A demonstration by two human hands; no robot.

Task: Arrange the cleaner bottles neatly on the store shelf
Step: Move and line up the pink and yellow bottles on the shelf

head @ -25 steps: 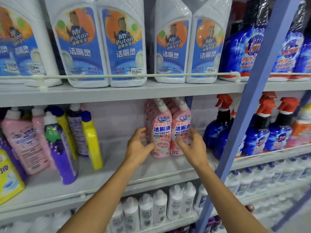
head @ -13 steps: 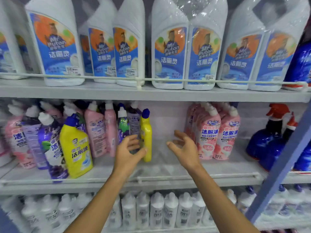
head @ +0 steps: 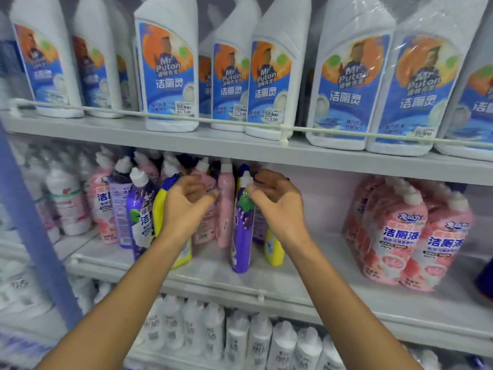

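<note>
A mixed cluster of cleaner bottles stands on the middle shelf (head: 306, 284): purple, pink and yellow ones. My right hand (head: 280, 206) pinches the white-capped neck of a purple bottle (head: 241, 236) that stands upright near the shelf's front. A yellow bottle (head: 273, 249) shows just behind it. My left hand (head: 184, 206) is curled in front of a yellow bottle with a blue cap (head: 164, 206), with its fingertips at a slim pink bottle (head: 226, 209); whether it grips anything is hidden. A tidy group of pink bottles (head: 410, 236) stands at the right.
Large white bottles with blue labels (head: 170, 76) fill the top shelf behind a white rail (head: 186, 120). Small white bottles (head: 240, 340) pack the shelf below. A blue upright post (head: 29, 222) crosses the left side. Bare shelf lies between the cluster and the pink group.
The view has swung left from the pink group. Both hands rose from open and spread to the bottle necks in the mixed cluster, the right one closing on the purple bottle's cap.
</note>
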